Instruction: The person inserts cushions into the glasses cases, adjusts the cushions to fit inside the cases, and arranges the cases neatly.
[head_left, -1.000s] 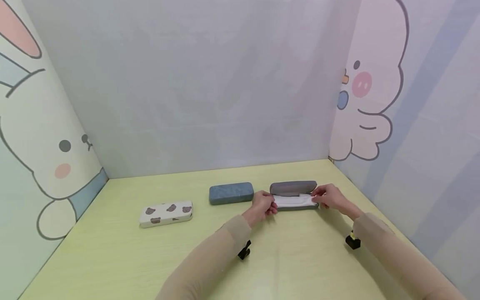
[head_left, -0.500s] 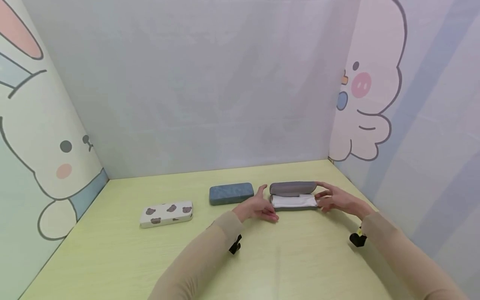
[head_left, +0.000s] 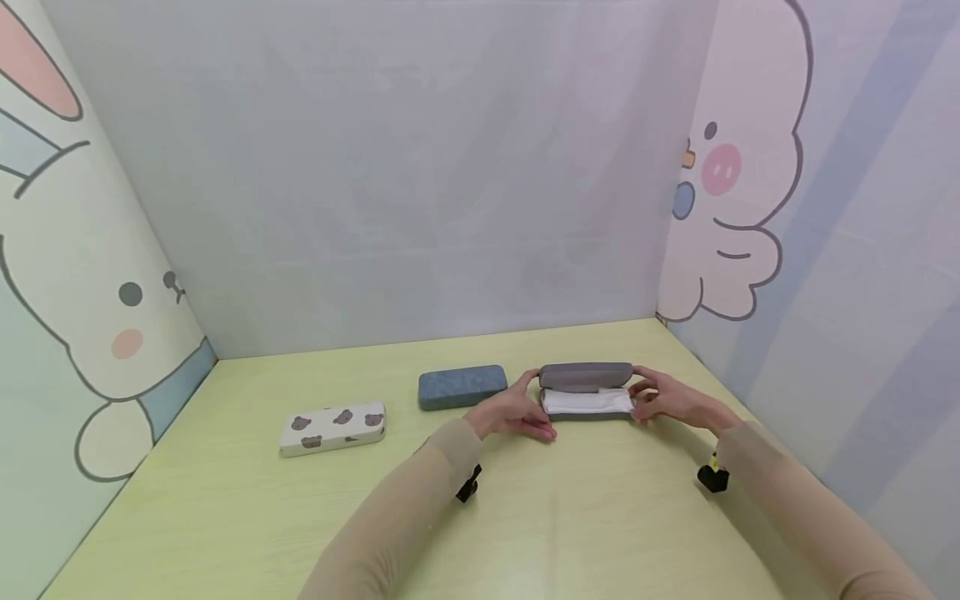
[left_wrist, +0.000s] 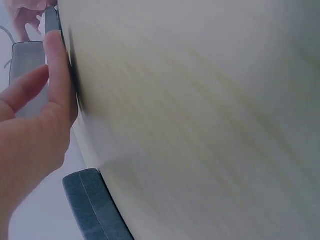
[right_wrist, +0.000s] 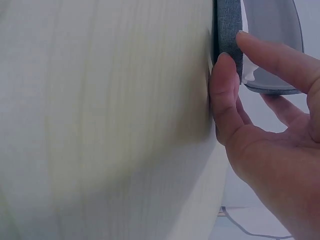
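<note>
A grey glasses case (head_left: pixel 585 377) lies open on the table, lid tilted up at the back. In its base lies a folded white cloth (head_left: pixel 588 401). At the left end, my left hand (head_left: pixel 510 412) spreads its index finger up to the lid's corner and its thumb along the front of the base. My right hand (head_left: pixel 675 398) is at the right end; in the right wrist view its thumb and index finger hold the end of the base, while another finger reaches behind the lid (right_wrist: pixel 275 45). The far edge of the lid is hidden.
A blue-grey glasses case (head_left: pixel 462 387) lies closed just left of my left hand. Farther left sits a white case with bear prints (head_left: pixel 333 428). Grey cloth (head_left: pixel 420 183) walls off the back of the table; printed cartoon panels line both sides.
My fingers have left the white cloth and moved out to the case's two ends. My left index finger has come up to the lid's left corner.
</note>
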